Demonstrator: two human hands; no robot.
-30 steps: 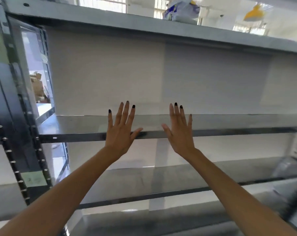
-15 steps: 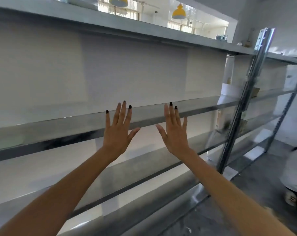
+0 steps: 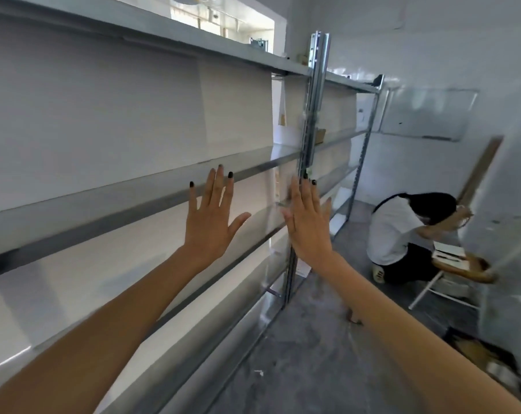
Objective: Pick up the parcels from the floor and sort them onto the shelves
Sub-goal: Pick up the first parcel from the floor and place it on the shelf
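Shelves [image 3: 103, 210] gleam grey metal behind flat left hand [image 3: 208, 227], right hand [image 3: 308, 231].

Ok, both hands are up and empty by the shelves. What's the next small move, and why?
Probably lower the hands and look down at the floor. The left hand and right hand are open and empty before the shelf, so nothing can be placed yet; a blurred brown shape at lower right may be a parcel.

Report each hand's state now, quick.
Left hand: open, fingers straight and spread, holding nothing.
Right hand: open, fingers straight and together, holding nothing.
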